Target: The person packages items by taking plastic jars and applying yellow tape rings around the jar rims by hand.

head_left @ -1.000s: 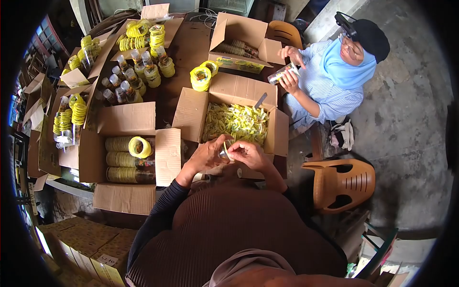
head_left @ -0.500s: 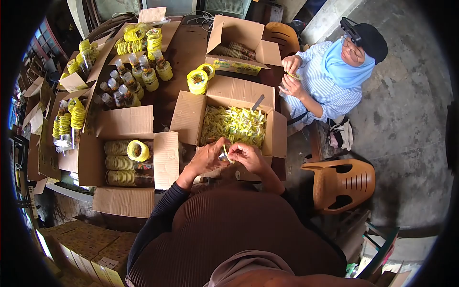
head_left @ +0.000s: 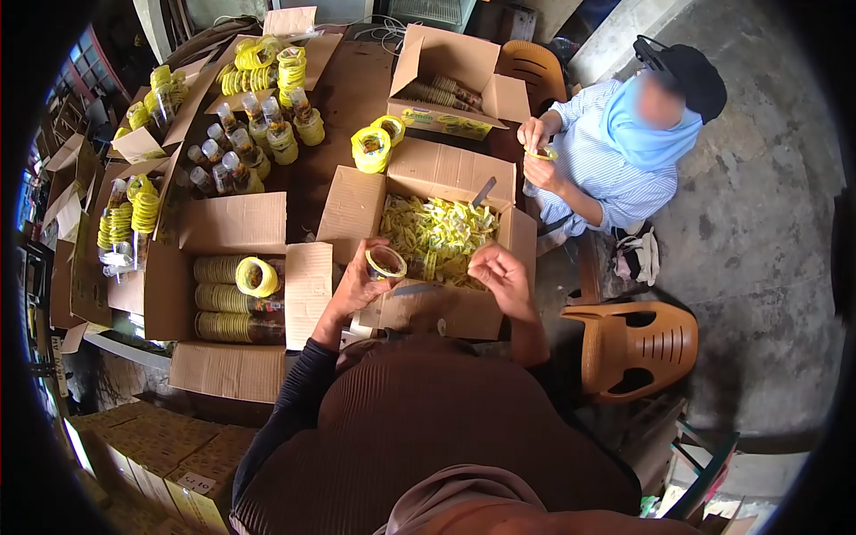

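My left hand (head_left: 354, 287) is wrapped round a small clear cup (head_left: 386, 261) with a yellow rim and dark contents, its mouth tilted up toward me. To the right, my right hand (head_left: 506, 278) hovers above the near right part of an open cardboard box (head_left: 348, 209). Its fingers are bent and drawn together; whatever may be between them is too small to make out. Inside that box lies a heap of small yellow-and-white packets (head_left: 434, 230). Two stacks of yellow-rimmed cups (head_left: 371, 150) stand just behind the box.
At left, an open carton (head_left: 230, 364) holds rows of stacked cups (head_left: 223, 299). More filled cup stacks (head_left: 234, 147) crowd the table's back left. Another carton (head_left: 446, 58) stands behind. Across the right corner a co-worker (head_left: 615, 152) handles a cup. An orange plastic chair (head_left: 642, 348) is at right.
My hands were together at the cup; now they are apart. The left has moved slightly left with the cup turned mouth up, and the right has moved right over the packets.
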The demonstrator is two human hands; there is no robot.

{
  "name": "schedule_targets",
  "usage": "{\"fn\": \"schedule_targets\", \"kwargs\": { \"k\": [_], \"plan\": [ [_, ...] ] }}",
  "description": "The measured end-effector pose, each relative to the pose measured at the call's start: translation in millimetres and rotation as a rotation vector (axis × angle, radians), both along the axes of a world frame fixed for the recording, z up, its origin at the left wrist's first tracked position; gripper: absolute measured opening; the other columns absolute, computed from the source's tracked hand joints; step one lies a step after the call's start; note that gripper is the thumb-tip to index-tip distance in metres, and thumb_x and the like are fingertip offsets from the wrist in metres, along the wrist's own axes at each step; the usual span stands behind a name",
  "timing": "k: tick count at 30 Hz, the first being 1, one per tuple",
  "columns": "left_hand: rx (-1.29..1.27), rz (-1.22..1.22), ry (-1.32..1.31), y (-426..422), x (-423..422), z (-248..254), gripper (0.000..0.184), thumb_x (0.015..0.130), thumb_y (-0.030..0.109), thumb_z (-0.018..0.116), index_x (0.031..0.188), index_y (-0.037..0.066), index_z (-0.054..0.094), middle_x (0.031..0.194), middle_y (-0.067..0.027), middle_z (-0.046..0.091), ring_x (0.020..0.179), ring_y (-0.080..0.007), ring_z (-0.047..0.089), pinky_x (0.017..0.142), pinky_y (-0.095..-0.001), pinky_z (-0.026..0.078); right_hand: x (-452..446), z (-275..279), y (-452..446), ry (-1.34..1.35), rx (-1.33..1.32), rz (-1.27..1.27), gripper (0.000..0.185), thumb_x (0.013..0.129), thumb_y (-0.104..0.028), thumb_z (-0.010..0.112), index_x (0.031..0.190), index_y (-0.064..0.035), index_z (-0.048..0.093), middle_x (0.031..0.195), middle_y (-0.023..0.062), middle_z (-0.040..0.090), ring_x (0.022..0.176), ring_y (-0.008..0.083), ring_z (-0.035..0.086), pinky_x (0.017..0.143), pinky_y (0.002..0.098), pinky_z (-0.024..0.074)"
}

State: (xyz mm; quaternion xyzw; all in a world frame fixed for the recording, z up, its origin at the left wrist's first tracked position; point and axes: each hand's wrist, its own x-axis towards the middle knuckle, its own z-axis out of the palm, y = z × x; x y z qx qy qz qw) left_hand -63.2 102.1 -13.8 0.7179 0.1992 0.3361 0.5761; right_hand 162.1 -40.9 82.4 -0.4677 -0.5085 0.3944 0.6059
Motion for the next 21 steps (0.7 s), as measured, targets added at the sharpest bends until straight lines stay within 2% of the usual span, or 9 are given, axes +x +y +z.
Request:
{"fn": "schedule_targets", "kwargs": {
  "k": [2, 4, 5, 6, 8, 9, 14, 19, 21],
  "plan": [
    [-0.065, 0.001, 0.045, -6.2, 2.1, 15.2, 0.078, 0.073, 0.012, 0.081, 0.135, 0.003, 0.035, 0.096, -0.0087, 0.064, 0.086, -0.0173, 0.064, 0.079, -0.0309, 0.052, 9.4, -12.8, 2.9, -0.016, -0.039, -0.042, 0.010, 0.088, 0.003, 0.066, 0.093, 0.0002, 0.058, 0.089, 0.0044, 0.057, 0.084, 0.0089, 0.055, 0.075, 0.0233, 0.0454],
    [0.028, 0.053, 0.057, -9.9, 6.4, 20.5, 0.082, 0.070, 0.009, 0.081, 0.137, 0.004, 0.035, 0.098, -0.0106, 0.065, 0.089, -0.0209, 0.066, 0.081, -0.0337, 0.052, 17.8, -33.5, 6.5, -0.302, -0.206, -0.160, 0.011, 0.087, -0.001, 0.069, 0.090, 0.0003, 0.058, 0.086, 0.0032, 0.057, 0.083, 0.0061, 0.055, 0.074, 0.0215, 0.0450],
    [0.047, 0.023, 0.059, -8.7, 6.4, 22.3, 0.085, 0.067, 0.008, 0.082, 0.138, 0.006, 0.035, 0.102, -0.0136, 0.065, 0.092, -0.0270, 0.067, 0.082, -0.0356, 0.053, 18.8, -45.1, 8.7, -0.325, -0.247, -0.220, 0.012, 0.083, 0.001, 0.071, 0.089, -0.0007, 0.060, 0.088, 0.0054, 0.060, 0.086, 0.0123, 0.059, 0.076, 0.0262, 0.0469],
    [0.045, 0.027, 0.058, -9.1, 6.5, 25.5, 0.085, 0.067, 0.008, 0.082, 0.138, 0.006, 0.035, 0.102, -0.0136, 0.065, 0.092, -0.0270, 0.067, 0.082, -0.0356, 0.053, 16.0, -44.9, 10.1, -0.327, -0.248, -0.216, 0.012, 0.083, 0.001, 0.071, 0.089, -0.0007, 0.060, 0.088, 0.0054, 0.060, 0.086, 0.0123, 0.059, 0.076, 0.0262, 0.0469],
    [0.137, 0.065, 0.139, -10.4, 7.7, 32.3, 0.086, 0.066, 0.008, 0.082, 0.138, 0.007, 0.035, 0.107, -0.0164, 0.065, 0.097, -0.0332, 0.066, 0.085, -0.0394, 0.052, 8.4, -44.1, 13.5, -0.852, -0.138, -0.327, 0.019, 0.079, 0.004, 0.070, 0.096, -0.0037, 0.065, 0.093, 0.0088, 0.062, 0.091, 0.0234, 0.060, 0.080, 0.0332, 0.0478],
    [0.138, 0.068, 0.140, -9.6, 8.4, 33.2, 0.086, 0.066, 0.008, 0.082, 0.138, 0.007, 0.035, 0.107, -0.0164, 0.065, 0.097, -0.0332, 0.066, 0.085, -0.0394, 0.052, -0.5, -36.1, 14.6, -0.853, -0.070, -0.325, 0.029, 0.077, 0.002, 0.070, 0.104, -0.0079, 0.067, 0.096, 0.0113, 0.062, 0.095, 0.0318, 0.058, 0.084, 0.0377, 0.0470],
    [0.312, 0.097, 0.302, -9.7, 9.9, 40.2, 0.087, 0.064, 0.015, 0.085, 0.137, 0.009, 0.039, 0.117, -0.0179, 0.062, 0.110, -0.0370, 0.059, 0.096, -0.0455, 0.044, -31.4, -32.0, 21.8, -0.661, 0.028, -0.083, 0.023, 0.082, -0.011, 0.072, 0.105, -0.0089, 0.069, 0.095, 0.0099, 0.063, 0.090, 0.0271, 0.060, 0.080, 0.0361, 0.0476],
    [0.419, 0.090, 0.282, -10.3, 12.5, 37.1, 0.083, 0.066, 0.019, 0.084, 0.136, 0.008, 0.040, 0.123, -0.0163, 0.060, 0.114, -0.0362, 0.057, 0.098, -0.0458, 0.042, -44.3, -34.0, 28.1, -0.586, 0.082, 0.028, 0.012, 0.084, -0.008, 0.070, 0.095, -0.0043, 0.066, 0.090, 0.0096, 0.062, 0.084, 0.0251, 0.061, 0.073, 0.0346, 0.0486],
    [0.437, 0.130, 0.283, -11.0, 12.8, 38.0, 0.083, 0.066, 0.019, 0.084, 0.135, 0.008, 0.041, 0.127, -0.0164, 0.058, 0.116, -0.0371, 0.055, 0.099, -0.0455, 0.041, -40.7, -37.3, 27.9, -0.521, -0.024, -0.067, 0.009, 0.085, -0.008, 0.069, 0.092, -0.0036, 0.065, 0.089, 0.0099, 0.062, 0.083, 0.0246, 0.061, 0.072, 0.0346, 0.0489]
  ]
}}
